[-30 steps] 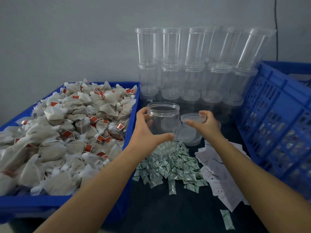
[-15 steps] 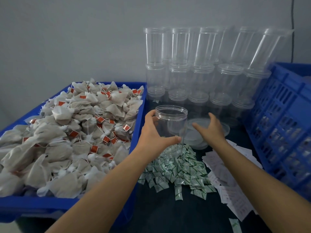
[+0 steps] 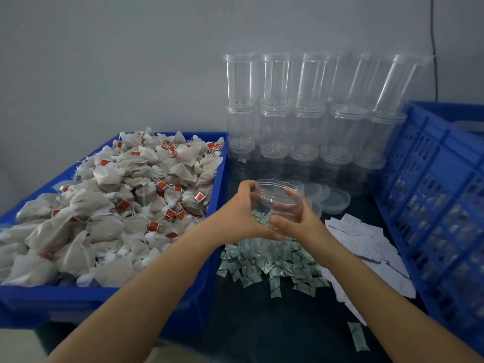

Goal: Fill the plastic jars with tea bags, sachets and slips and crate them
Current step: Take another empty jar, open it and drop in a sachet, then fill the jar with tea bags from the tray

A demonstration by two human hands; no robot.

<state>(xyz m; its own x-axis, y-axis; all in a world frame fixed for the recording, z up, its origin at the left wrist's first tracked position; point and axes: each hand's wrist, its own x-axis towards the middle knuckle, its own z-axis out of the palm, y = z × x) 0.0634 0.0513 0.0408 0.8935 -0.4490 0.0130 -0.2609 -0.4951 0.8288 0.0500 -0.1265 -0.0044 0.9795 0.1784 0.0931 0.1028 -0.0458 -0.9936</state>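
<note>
An empty clear plastic jar (image 3: 278,196), lid off, is held upright between both hands above the pile of green-and-white sachets (image 3: 267,265). My left hand (image 3: 242,213) wraps its left side and my right hand (image 3: 294,222) grips its right side, thumbs meeting in front. Tea bags with red tags (image 3: 117,205) fill the blue tray (image 3: 217,231) on the left. White paper slips (image 3: 366,247) lie spread to the right of the sachets. A blue slatted crate (image 3: 440,205) stands at the right.
Stacks of lidded clear jars (image 3: 309,121) stand against the grey wall behind the held jar. Loose clear lids (image 3: 332,199) lie just behind my right hand. One stray sachet (image 3: 357,336) lies near the front on the dark tabletop.
My right hand left the lids behind the jar and closed on the jar's right side. The jar, earlier held by the left hand alone, is now gripped by both.
</note>
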